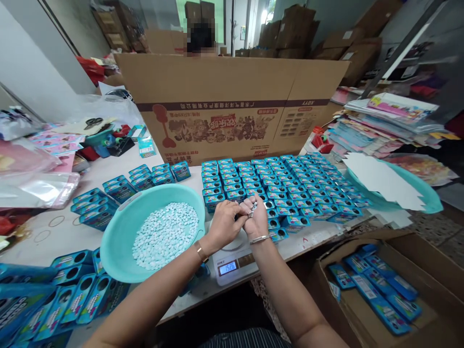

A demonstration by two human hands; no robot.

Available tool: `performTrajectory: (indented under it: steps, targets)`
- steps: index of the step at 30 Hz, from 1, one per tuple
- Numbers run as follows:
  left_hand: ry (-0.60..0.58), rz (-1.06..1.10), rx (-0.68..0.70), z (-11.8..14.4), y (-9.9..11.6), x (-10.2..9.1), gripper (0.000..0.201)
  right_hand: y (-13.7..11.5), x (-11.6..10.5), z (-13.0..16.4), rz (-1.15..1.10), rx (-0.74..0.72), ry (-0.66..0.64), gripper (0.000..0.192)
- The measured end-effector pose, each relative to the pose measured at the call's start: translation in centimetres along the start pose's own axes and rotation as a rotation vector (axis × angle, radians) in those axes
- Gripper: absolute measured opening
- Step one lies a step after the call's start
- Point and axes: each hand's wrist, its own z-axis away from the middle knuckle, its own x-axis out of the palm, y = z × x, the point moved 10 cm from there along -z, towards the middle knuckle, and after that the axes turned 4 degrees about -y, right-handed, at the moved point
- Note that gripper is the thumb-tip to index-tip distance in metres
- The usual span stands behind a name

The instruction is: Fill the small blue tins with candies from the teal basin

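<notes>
My right hand is cupped with its fingers curled round several small pale candies. My left hand meets it from the side, fingers bunched against the right hand's fingers; whatever they pinch is hidden. Both hands are above a digital scale with a lit display, and they partly cover its round pan. To their left stands a turquoise plastic basin holding a heap of pale blue and white candies. Just beyond the hands are rows of small blue boxes with dark round holes.
More blue boxes stand at the front left and behind the basin. An open carton at the lower right holds several boxes. A large cardboard sheet rises at the back, a person's head above it. White card sheets lie over another basin.
</notes>
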Motion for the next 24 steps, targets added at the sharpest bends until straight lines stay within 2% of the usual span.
performTrajectory:
  steps: [3,6,10,14,17,19,21,22,24]
  targets:
    - [0.063,-0.018,-0.012,0.0,-0.3,-1.0,0.012,-0.7,-0.3,-0.2,-0.053,0.016,-0.011,0.043]
    - [0.129,-0.103,-0.054,0.1,-1.2,-2.0,0.012,-2.7,-0.9,-0.2,-0.132,-0.028,0.009,0.041]
    - [-0.004,-0.227,-0.05,0.1,-1.8,-0.6,0.013,-5.0,-1.0,0.0,-0.199,-0.07,-0.005,0.039]
    - [-0.085,-0.298,-0.047,0.8,-1.9,0.8,0.017,-5.8,-1.3,0.2,-0.176,-0.068,-0.033,0.036]
    - [-0.188,-0.381,-0.069,1.6,-2.2,2.4,0.056,-5.9,-1.7,0.2,-0.164,-0.055,-0.052,0.034]
    - [-0.262,-0.401,-0.053,1.9,-2.1,3.1,0.069,-6.0,-2.1,0.1,-0.159,-0.035,-0.064,0.033]
    - [-0.247,-0.375,-0.027,1.5,-1.8,1.8,0.069,-6.4,-2.3,-0.1,-0.144,-0.017,-0.097,0.032]
    - [-0.204,-0.359,-0.026,1.1,-1.8,0.2,0.068,-6.7,-2.4,-0.2,-0.135,-0.011,-0.112,0.032]
    - [-0.077,-0.344,-0.054,-0.1,-2.2,-4.4,0.067,-7.9,-2.7,-0.3,-0.126,-0.043,-0.145,0.032]
